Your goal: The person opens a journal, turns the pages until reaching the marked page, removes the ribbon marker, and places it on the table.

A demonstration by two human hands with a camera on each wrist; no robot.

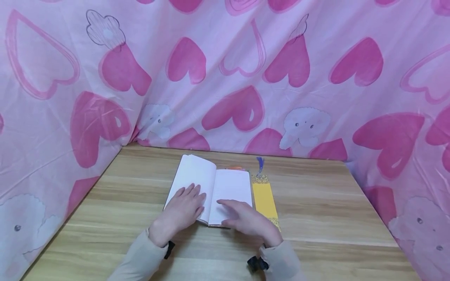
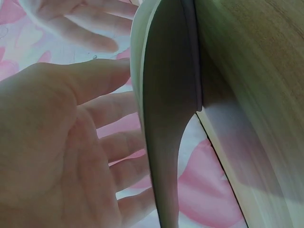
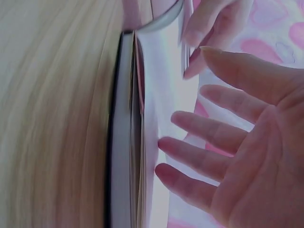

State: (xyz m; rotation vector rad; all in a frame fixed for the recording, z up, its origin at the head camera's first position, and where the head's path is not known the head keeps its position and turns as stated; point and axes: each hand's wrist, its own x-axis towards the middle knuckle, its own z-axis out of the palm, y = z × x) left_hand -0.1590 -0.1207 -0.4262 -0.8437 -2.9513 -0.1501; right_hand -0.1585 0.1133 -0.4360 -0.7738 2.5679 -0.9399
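A notebook (image 1: 233,183) lies open on the table with blank white pages. My left hand (image 1: 183,207) rests with straight fingers on its left page, near the fold. In the left wrist view the fingertips touch that page, which stands lifted off the table and bent. Over the lower right page is my right hand (image 1: 242,218), fingers apart and loosely extended. The right wrist view shows its fingertips at or just above the paper (image 3: 159,95), holding nothing. Beside the right page lies a yellow bookmark (image 1: 265,199) with a blue tassel (image 1: 260,164).
The wooden table (image 1: 323,203) reaches to a pink curtain (image 1: 225,89) with hearts, which hangs at the back and both sides. A small orange piece (image 1: 236,168) sticks out past the notebook's top edge. A black wrist mount (image 1: 257,264) sits under the right sleeve.
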